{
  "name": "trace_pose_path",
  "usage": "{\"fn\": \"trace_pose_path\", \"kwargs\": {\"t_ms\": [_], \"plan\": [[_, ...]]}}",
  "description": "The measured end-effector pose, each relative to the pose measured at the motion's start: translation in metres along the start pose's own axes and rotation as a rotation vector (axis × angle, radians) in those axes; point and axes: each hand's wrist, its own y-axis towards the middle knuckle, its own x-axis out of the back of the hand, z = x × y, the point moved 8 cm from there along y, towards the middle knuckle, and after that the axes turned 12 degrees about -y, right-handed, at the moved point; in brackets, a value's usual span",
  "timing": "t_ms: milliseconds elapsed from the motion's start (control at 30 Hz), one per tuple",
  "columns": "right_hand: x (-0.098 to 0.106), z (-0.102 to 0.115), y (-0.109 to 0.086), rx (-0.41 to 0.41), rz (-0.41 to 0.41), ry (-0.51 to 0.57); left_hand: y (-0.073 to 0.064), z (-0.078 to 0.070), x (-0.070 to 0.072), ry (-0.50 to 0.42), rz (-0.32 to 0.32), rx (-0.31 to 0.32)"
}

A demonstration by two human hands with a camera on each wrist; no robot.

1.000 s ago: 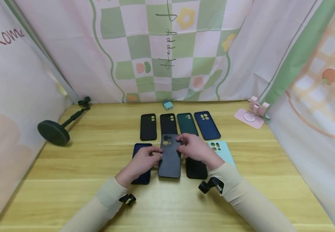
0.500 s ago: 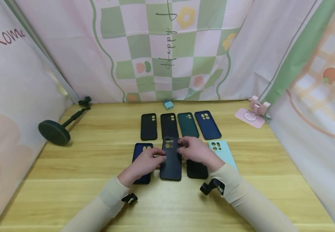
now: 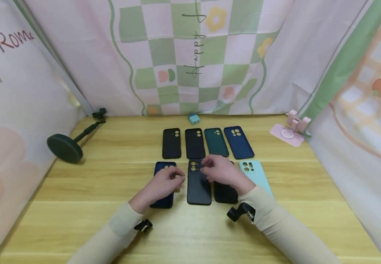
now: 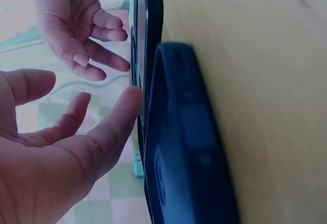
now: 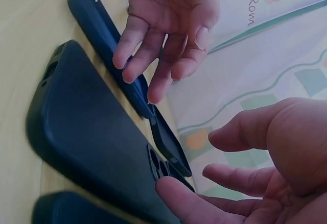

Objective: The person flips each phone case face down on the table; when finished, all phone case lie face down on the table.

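A dark grey phone case (image 3: 199, 189) lies flat, cutouts at the far end, in the front row. My left hand (image 3: 167, 180) hovers just left of it, over a navy phone case (image 3: 163, 201), fingers relaxed and nothing held. My right hand (image 3: 222, 171) is at the grey case's upper right edge, above a black phone case (image 3: 226, 194), partly hiding both. In the right wrist view the right hand (image 5: 265, 168) has its fingers loosely apart, one fingertip near the grey case's (image 5: 87, 117) camera cutouts; contact cannot be told. A mint phone case (image 3: 257, 176) lies at the row's right end.
Behind is a row of two black cases (image 3: 172, 143), a teal case (image 3: 216, 142) and a blue case (image 3: 239, 142). A small blue cube-shaped charger (image 3: 194, 119) sits at the back. A dark round-based stand (image 3: 65, 148) is left, a pink stand (image 3: 287, 135) right.
The dark grey case has come down from a tilted hold to lie flat, slightly right and nearer. Both hands have let go of it; the left has drawn away leftward. The view shifted slightly.
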Motion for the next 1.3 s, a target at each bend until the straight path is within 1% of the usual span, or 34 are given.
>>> {"fn": "trace_pose_path", "kwargs": {"t_ms": [100,233,367,467,533,600,700,800,1033,1167,1300], "plan": [[-0.005,0.006,0.005,0.011,0.008,-0.019,-0.005,0.004,0.010,-0.049,-0.016,-0.011],[-0.015,0.018,0.015,0.040,0.020,-0.057,-0.013,0.012,0.027,-0.108,-0.062,0.011],[-0.024,0.032,0.025,0.094,0.019,-0.060,-0.022,0.018,0.046,-0.085,-0.143,0.038],[-0.031,0.042,0.035,0.120,0.019,-0.083,-0.028,0.023,0.059,-0.048,-0.197,0.054],[-0.036,0.046,0.042,0.123,0.023,-0.119,-0.031,0.028,0.066,-0.037,-0.218,0.074],[-0.043,0.052,0.048,0.131,0.038,-0.161,-0.032,0.034,0.071,-0.027,-0.224,0.090],[-0.052,0.061,0.055,0.148,0.056,-0.229,-0.035,0.042,0.075,-0.036,-0.222,0.103],[-0.060,0.069,0.062,0.167,0.062,-0.298,-0.039,0.047,0.079,-0.050,-0.218,0.095],[-0.066,0.079,0.069,0.211,0.040,-0.439,-0.042,0.051,0.082,-0.042,-0.216,0.124],[-0.069,0.078,0.075,0.188,0.045,-0.502,-0.043,0.052,0.082,-0.037,-0.207,0.132],[-0.072,0.075,0.079,0.154,0.058,-0.525,-0.044,0.054,0.082,-0.048,-0.203,0.148]]}}
